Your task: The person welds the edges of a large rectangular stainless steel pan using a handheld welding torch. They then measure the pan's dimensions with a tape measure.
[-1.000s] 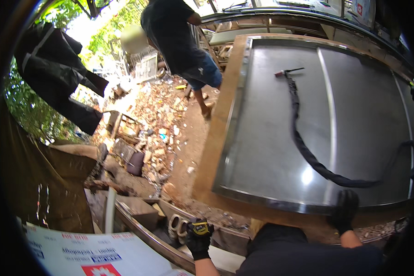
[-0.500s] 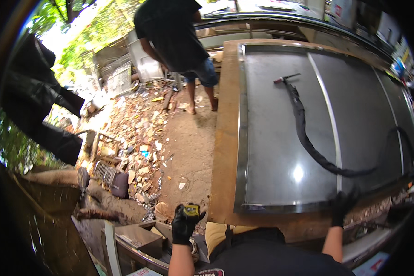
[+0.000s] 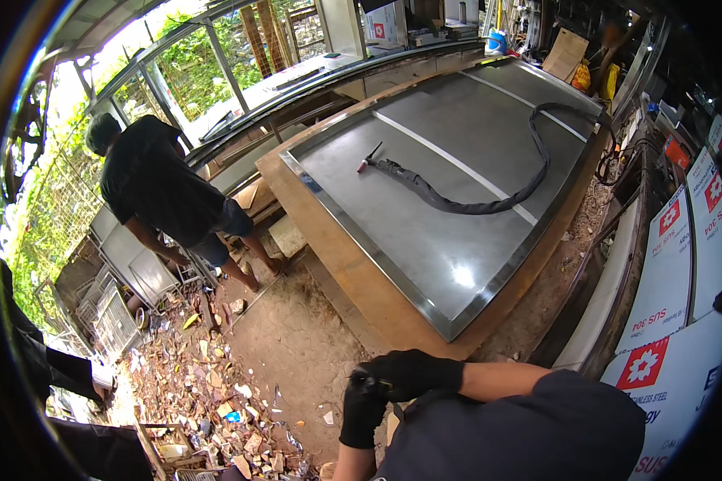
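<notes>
In front of my body both hands, in black gloves, meet just off the near corner of the table. My left hand [image 3: 363,410] is closed around a small dark object; half a second ago a yellow and black tape measure showed there. My right hand [image 3: 413,373] reaches across and its fingers close against the same spot, hiding most of what lies between them. Beyond them, a framed grey metal panel [image 3: 393,232] with light strips across it lies on a brown wooden board [image 3: 329,232]. On the panel rests a welding torch [image 3: 367,163] with a black sleeved cable [image 3: 473,207].
A person [image 3: 160,180] in dark clothes stands at the far left beside the table, facing away. Rubble and scraps [image 3: 233,417] cover the ground at left. White-covered sheets [image 3: 658,264] with red marks lean at right. A blue and white container [image 3: 497,42] stands at the back.
My view has turned to the right. My right hand has left the panel's near edge and come over to my left hand. The tape measure's yellow face no longer shows.
</notes>
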A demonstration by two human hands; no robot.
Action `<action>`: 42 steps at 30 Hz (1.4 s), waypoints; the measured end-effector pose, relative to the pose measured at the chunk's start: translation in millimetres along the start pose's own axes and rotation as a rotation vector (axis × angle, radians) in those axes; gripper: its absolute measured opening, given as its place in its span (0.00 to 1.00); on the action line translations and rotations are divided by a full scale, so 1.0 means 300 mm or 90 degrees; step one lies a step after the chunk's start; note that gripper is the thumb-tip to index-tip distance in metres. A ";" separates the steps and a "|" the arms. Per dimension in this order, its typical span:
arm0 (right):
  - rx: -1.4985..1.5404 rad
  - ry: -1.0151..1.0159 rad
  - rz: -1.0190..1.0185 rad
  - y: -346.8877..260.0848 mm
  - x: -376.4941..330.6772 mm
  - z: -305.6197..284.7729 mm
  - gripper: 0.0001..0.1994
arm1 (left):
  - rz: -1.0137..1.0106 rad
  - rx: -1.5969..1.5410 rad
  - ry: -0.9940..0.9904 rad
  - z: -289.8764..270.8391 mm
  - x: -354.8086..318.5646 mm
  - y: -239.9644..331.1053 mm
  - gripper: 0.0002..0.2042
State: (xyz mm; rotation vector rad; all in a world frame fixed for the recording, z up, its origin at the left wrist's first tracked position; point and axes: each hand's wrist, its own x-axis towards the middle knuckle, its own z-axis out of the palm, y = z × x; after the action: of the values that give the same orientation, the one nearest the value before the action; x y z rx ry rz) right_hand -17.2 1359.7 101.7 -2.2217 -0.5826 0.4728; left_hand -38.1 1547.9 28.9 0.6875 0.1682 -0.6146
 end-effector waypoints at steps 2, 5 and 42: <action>-0.025 0.098 -0.008 0.029 -0.077 0.012 0.37 | -0.101 0.083 -0.089 -0.051 0.050 0.033 0.13; -0.032 0.073 0.146 -0.031 -0.145 -0.060 0.37 | -0.221 0.301 -0.222 -0.011 0.182 0.102 0.10; -0.166 0.328 0.819 0.187 -0.169 -0.168 0.30 | 0.232 0.951 -0.347 -0.034 2.304 1.178 0.11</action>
State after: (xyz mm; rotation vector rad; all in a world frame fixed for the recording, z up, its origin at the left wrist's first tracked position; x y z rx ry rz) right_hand -19.5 1268.9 97.9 -2.5811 1.1929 0.3956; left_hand 729.0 1440.3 -22.6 1.8790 -1.0170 -0.4738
